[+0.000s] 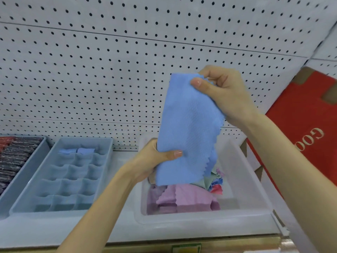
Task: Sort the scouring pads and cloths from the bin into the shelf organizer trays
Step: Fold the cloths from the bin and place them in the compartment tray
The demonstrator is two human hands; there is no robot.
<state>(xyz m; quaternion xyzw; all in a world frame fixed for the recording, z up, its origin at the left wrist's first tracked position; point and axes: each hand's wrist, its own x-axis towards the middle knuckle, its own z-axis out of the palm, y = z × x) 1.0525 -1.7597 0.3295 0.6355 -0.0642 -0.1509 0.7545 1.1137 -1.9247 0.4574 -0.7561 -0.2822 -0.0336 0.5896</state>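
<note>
A light blue cloth (187, 125) with a zigzag edge hangs upright above the clear plastic bin (200, 219). My right hand (224, 90) pinches its top corner, thumb in front. My left hand (155, 161) grips its lower left edge, thumb across the front. In the bin lie pink cloths (184, 199) and a few mixed-colour cloths (215, 183). Left of the bin stands a blue divided organizer tray (23, 199); two folded blue cloths (76, 151) sit in its back cells. Dark scouring pads (14, 157) fill a second tray at far left.
A white pegboard (109, 70) backs the shelf. A red cardboard box (308, 125) leans at the right beside the bin. The shelf's front edge (145, 243) runs along the bottom.
</note>
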